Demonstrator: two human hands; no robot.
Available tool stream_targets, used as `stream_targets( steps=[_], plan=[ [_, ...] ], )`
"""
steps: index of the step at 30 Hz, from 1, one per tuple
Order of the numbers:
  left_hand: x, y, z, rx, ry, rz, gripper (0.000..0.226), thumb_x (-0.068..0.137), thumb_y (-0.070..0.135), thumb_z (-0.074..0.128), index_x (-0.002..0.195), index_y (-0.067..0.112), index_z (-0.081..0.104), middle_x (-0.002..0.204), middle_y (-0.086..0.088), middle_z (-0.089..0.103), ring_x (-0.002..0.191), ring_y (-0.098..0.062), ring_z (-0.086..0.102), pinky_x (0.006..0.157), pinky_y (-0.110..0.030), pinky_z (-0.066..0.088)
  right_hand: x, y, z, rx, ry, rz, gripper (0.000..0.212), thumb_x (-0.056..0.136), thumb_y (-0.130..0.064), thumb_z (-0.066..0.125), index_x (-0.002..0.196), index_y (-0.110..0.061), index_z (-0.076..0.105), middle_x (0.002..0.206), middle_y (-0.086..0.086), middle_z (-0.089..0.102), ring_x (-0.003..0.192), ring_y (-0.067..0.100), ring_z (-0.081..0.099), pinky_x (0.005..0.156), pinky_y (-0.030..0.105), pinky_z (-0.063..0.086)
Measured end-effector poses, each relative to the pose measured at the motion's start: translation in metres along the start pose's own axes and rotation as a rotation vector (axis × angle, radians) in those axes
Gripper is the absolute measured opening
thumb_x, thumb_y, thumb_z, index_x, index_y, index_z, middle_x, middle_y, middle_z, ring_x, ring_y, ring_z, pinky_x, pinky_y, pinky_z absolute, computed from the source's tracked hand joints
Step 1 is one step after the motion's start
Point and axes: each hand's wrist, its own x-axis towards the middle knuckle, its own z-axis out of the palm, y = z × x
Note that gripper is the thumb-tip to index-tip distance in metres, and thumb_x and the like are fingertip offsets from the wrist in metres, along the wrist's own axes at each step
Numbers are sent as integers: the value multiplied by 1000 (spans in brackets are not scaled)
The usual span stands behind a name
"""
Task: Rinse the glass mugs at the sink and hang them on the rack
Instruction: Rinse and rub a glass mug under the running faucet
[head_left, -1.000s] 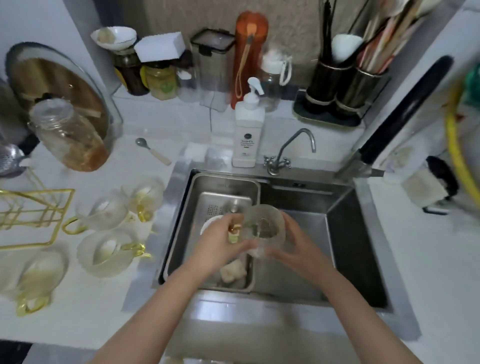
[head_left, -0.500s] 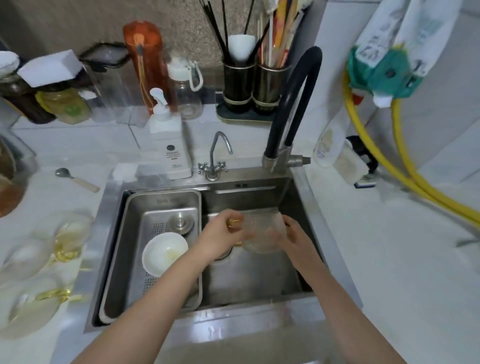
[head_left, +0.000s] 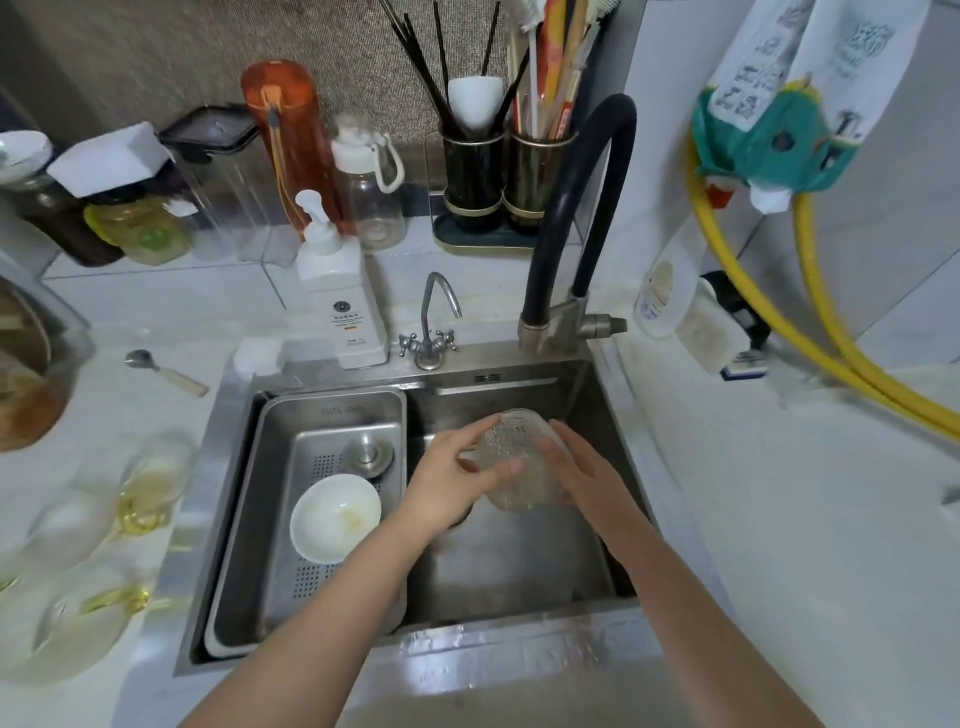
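Note:
A textured glass mug (head_left: 514, 457) is held over the right basin of the steel sink (head_left: 519, 566), tipped with its base up and away from me. My left hand (head_left: 452, 480) grips its left side, thumb across the glass. My right hand (head_left: 582, 473) cups its right side with fingers wrapped round it. The mug's handle is hidden. Several more glass mugs with gold handles (head_left: 150, 483) lie blurred on the counter at the left. The black arched tap (head_left: 587, 208) stands behind the basin; no water stream shows. The rack is out of view.
A steel drain tray (head_left: 311, 421) fills the left basin and holds a white bowl (head_left: 335, 517) and a plug. A soap pump bottle (head_left: 340, 306), small chrome tap (head_left: 434, 322), jars, utensil holders (head_left: 506, 171) and yellow hoses (head_left: 810, 332) surround the sink. A spoon (head_left: 166, 371) lies left.
The view swung right, off the rack and mugs toward the sink. Both hands carried the mug from above the drain tray to the right basin and tipped it base-up.

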Motion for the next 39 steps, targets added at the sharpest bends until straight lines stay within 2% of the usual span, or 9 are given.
stream_targets(
  steps=[6, 11, 16, 21, 25, 27, 29, 32, 39],
  plan=[
    [3, 8, -3, -177, -11, -301, 52, 79, 47, 69, 128, 32, 57, 116, 2, 62, 103, -9, 60, 89, -34, 53, 0, -10, -7, -146, 1, 7, 53, 79, -75, 43, 122, -46, 53, 110, -14, 63, 93, 6, 62, 65, 21, 57],
    [6, 12, -1, -211, -18, -350, 50, 82, 49, 64, 128, 29, 58, 120, 1, 62, 98, -7, 61, 89, -33, 52, 5, -13, -9, -256, 61, -5, 30, 86, -67, 41, 108, -50, 53, 90, -23, 58, 79, 2, 60, 68, 21, 54],
    [11, 13, 2, -215, -27, -255, 53, 82, 36, 70, 131, 26, 54, 116, 1, 59, 106, -12, 60, 88, -33, 55, 12, -10, -13, -72, 18, 45, 40, 86, -63, 47, 119, -40, 53, 108, -13, 58, 91, 4, 59, 67, 23, 55],
    [16, 11, 6, -57, -4, -83, 55, 80, 31, 74, 131, 27, 55, 124, 1, 52, 114, -11, 54, 95, -24, 49, 19, -9, -18, 28, -7, 37, 49, 82, -62, 55, 122, -36, 46, 116, -6, 56, 102, 15, 61, 87, 41, 57],
    [22, 11, 9, -171, 116, -61, 35, 92, 14, 59, 127, 14, 55, 115, -5, 55, 96, -4, 56, 67, -6, 49, 27, -6, -28, 130, -99, 65, 85, 68, -66, 68, 135, -23, 40, 127, 1, 56, 113, 17, 59, 100, 43, 49],
    [28, 9, 11, -272, 223, -134, 28, 94, 10, 55, 122, 8, 53, 102, -6, 57, 91, -14, 59, 62, -13, 54, 31, -2, -34, 171, -166, 30, 92, 64, -66, 73, 139, -22, 41, 130, 1, 57, 118, 18, 58, 104, 46, 46],
    [34, 6, 11, -319, 277, -213, 9, 94, 12, 55, 99, 5, 59, 88, -8, 61, 80, -21, 61, 65, -26, 57, 29, -3, -37, 186, -224, -69, 70, 74, -54, 70, 134, -22, 49, 126, 1, 62, 115, 16, 61, 101, 37, 49],
    [35, 13, 10, -291, 237, -280, 19, 95, 15, 55, 78, 7, 58, 75, -11, 61, 63, -18, 58, 55, -19, 52, 29, -5, -40, 190, -243, -187, 59, 76, -41, 67, 131, -25, 52, 123, -1, 63, 113, 15, 62, 93, 31, 53],
    [36, 33, 0, -524, 81, -477, 27, 87, 17, 66, 110, 3, 63, 99, -13, 67, 79, -23, 65, 66, -31, 58, 51, -3, -61, 215, -361, -188, 68, 73, -17, 70, 135, -30, 46, 135, -5, 54, 124, 12, 53, 96, 31, 50]
  ],
)
